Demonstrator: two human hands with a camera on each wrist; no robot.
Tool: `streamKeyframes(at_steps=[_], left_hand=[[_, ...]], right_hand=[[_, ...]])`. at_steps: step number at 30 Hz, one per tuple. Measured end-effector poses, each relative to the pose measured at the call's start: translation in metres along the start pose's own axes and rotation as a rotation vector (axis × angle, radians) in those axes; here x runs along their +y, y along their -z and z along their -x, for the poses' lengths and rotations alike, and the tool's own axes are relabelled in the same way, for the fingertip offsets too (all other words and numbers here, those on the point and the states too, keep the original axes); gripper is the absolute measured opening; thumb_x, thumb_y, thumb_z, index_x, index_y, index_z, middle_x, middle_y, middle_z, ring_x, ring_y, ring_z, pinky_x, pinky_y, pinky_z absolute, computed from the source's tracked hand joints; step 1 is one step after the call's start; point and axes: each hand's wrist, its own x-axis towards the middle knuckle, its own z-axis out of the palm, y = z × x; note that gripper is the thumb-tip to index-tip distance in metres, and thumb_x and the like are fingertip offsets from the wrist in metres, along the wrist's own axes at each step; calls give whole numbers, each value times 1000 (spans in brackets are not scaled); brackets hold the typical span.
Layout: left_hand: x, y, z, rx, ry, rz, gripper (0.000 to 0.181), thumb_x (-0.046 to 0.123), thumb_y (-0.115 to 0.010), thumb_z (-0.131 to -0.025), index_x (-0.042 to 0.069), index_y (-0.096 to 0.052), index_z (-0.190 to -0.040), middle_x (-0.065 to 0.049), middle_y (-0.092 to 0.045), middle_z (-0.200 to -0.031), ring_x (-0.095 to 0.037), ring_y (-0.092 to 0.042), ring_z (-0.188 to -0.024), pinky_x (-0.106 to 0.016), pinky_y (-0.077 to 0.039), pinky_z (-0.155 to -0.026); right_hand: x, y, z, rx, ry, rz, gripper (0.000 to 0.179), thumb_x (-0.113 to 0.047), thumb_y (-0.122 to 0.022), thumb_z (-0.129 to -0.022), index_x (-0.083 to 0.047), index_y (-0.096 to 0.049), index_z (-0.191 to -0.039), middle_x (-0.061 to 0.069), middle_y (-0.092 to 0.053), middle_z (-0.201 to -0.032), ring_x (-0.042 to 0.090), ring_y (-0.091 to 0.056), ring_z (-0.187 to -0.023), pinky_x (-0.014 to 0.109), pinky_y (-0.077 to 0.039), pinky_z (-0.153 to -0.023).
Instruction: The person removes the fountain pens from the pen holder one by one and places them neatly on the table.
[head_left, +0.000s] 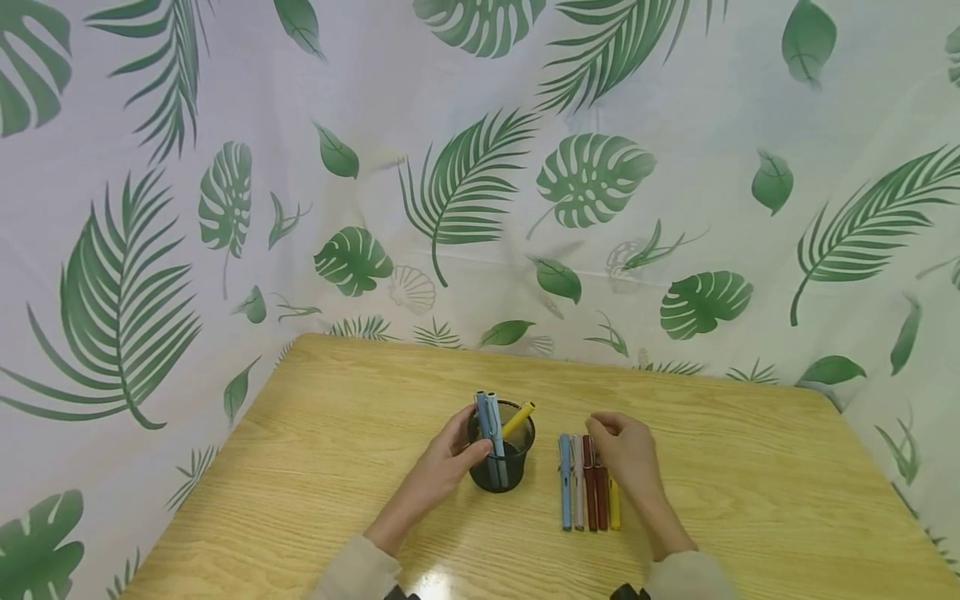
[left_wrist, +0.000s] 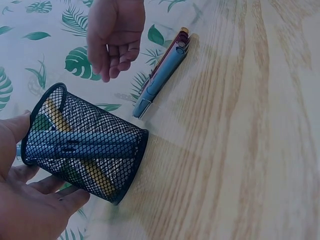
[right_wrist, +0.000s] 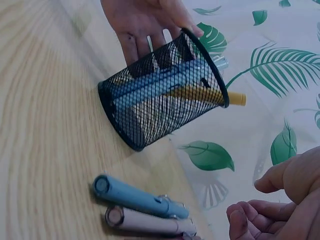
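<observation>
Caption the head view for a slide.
Left hand holds a black mesh cup with three pens; right hand hovers over a row of pens.

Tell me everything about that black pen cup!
The pen cup is round and black, with metal-looking mesh walls and a solid rim. It stands upright on the table, left of the row of pens, holding two blue pens and a yellow one. The left hand grips it, thumb near the rim.
</observation>
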Motion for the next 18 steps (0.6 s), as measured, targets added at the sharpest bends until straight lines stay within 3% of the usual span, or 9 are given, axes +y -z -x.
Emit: streamKeyframes(at_steps=[11, 18], left_hand=[[-2, 0, -1, -7, -10, 11, 70, 26, -56, -109, 4, -20, -165, -27, -31, -162, -47, -34, -146, -57, -38, -114], [-3, 0, -2, -4, -13, 29, 71, 24, -58, -108, 4, -20, -164, -26, -33, -162, -46, -35, -146, -56, -39, -114]], right_hand=[[-26, -23, 10, -57, 38, -104, 35, -20, -62, -104, 5, -68, -129, 21, -72, -106, 29, -69, -83, 29, -56, -62], [-37, -41, 12, -72, 78, -131, 32, -18, -64, -104, 3, -69, -126, 19, -71, -106, 34, -69, -90, 42, -61, -73]])
